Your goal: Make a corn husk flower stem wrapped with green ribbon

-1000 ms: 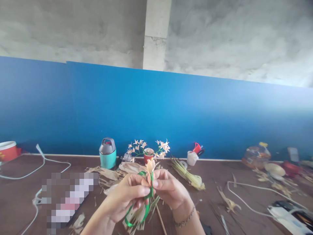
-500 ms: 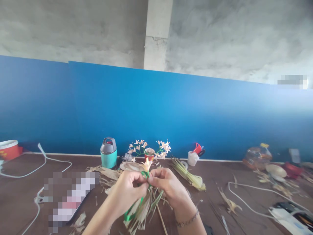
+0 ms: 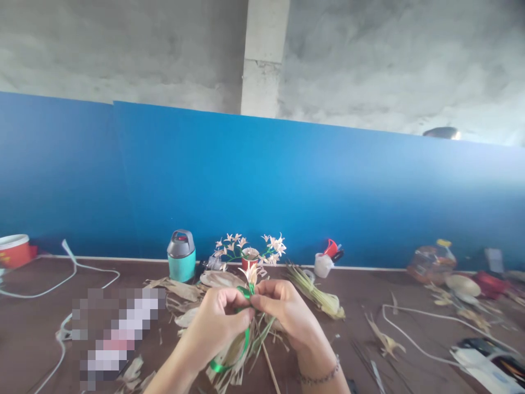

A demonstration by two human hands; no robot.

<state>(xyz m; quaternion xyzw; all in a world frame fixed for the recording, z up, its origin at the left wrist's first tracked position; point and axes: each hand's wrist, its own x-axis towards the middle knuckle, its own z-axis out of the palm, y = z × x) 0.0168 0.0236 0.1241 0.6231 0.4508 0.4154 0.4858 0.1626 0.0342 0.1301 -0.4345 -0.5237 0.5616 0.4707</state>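
Partly hidden behind fingertips, the stem of a pale flower point(image 3: 251, 272) stands upright just in front of a red cup point(image 3: 249, 263) on a cluttered brown worktop point(image 3: 353, 355). Pixel blocks cover a long object point(image 3: 123, 343) to the cup's left and nearer the wearer; far to its right, a dark rounded shape point(image 3: 442, 133), cut off below, tops the blue partition point(image 3: 266, 180).

Pale flower sprays point(image 3: 274, 249) spread to both sides of the red cup (whether they stand in it or behind it cannot be told). Right of the cup, a white cup point(image 3: 322, 266) holds red and dark items; farther right, a yellow-capped clear jug point(image 3: 432, 266) has blurred contents. Left of the cup sits a turquoise flask point(image 3: 181, 266), its lid on.

Nearer the wearer than the red cup, the left grip point(image 3: 223, 313) is pinched on a green ribbon point(image 3: 221, 368), which loops below, over dried strips point(image 3: 235, 377). Facing it, the right grip point(image 3: 285, 309) pinches the stem just under the bloom, finger and thumb together.
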